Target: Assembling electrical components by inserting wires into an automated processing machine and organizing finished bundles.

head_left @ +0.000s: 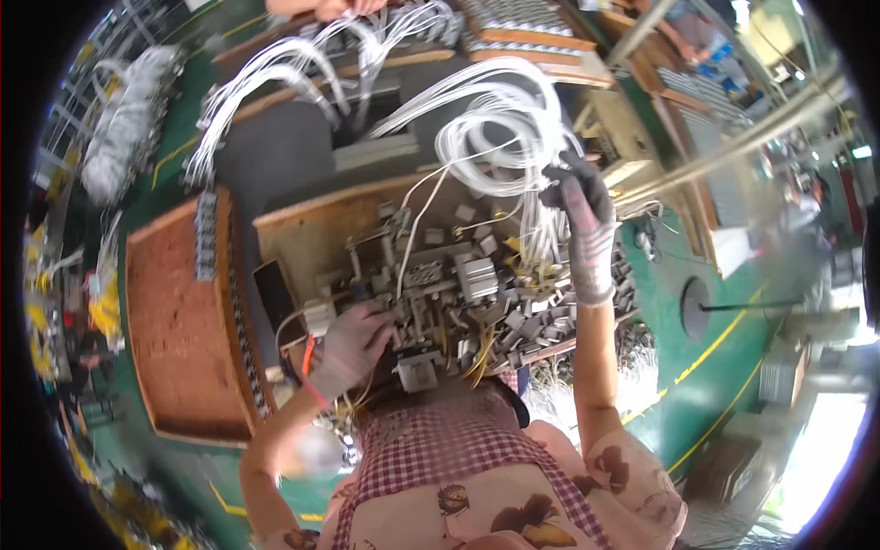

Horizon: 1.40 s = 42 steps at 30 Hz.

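Observation:
My right hand (587, 229), in a pale glove with dark fingers, is raised at the right edge of a looped bundle of white cables (490, 147). Its fingers are bent around the cables there. My left hand (351, 346), in a light glove, rests low beside a metal bench fixture (422, 307). The left fingers are curled together at the fixture's near left side, and what they hold is hidden. One white cable runs from the bundle down to the fixture. A grey metal block (477, 278) sits on the fixture's right.
Many small grey metal pieces (541, 321) are heaped right of the fixture. A reddish wooden tray (183, 321) stands at left, with a row of grey parts (205, 238) on its edge. A dark flat device (275, 298) lies near my left hand. Another person's hands (339, 7) show across the bench.

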Each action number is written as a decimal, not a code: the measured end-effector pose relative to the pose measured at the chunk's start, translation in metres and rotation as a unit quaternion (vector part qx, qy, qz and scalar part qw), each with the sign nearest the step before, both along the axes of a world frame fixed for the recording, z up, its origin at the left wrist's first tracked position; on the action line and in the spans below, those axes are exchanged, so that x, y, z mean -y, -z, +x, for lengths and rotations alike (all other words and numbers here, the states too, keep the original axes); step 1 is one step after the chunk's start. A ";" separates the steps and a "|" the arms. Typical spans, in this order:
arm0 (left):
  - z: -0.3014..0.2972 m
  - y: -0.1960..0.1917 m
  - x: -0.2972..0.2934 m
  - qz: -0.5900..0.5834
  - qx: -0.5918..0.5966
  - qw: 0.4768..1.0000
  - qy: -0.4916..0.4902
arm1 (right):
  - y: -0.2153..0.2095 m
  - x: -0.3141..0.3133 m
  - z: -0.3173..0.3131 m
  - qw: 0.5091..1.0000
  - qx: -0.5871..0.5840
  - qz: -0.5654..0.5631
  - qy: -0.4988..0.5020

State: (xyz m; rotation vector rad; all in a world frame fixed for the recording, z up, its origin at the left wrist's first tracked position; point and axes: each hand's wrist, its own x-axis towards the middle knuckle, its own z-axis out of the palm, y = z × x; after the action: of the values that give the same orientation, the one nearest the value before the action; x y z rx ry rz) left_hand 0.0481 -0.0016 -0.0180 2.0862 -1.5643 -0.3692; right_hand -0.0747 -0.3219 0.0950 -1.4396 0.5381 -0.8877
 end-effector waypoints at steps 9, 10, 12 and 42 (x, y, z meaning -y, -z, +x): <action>0.017 -0.030 0.045 -0.040 -0.523 0.843 -0.118 | 0.066 -0.014 -0.060 0.904 -0.298 -0.302 0.051; 0.023 -0.041 0.044 -0.016 -0.508 0.850 -0.137 | 0.073 -0.016 -0.054 0.876 -0.332 -0.346 0.054; 0.040 -0.084 0.045 0.017 -0.476 0.871 -0.121 | 0.087 -0.020 -0.045 0.844 -0.382 -0.374 0.040; 0.142 -0.067 -0.008 -0.030 0.260 0.925 -0.274 | 0.029 -0.073 -0.098 0.926 -0.302 -0.041 -0.222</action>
State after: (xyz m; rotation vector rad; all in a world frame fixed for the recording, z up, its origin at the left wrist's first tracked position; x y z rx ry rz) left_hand 0.1899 0.0061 0.0487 2.5801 -1.1290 0.4621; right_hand -0.1723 -0.2485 0.0665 -1.8234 0.5924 -0.0908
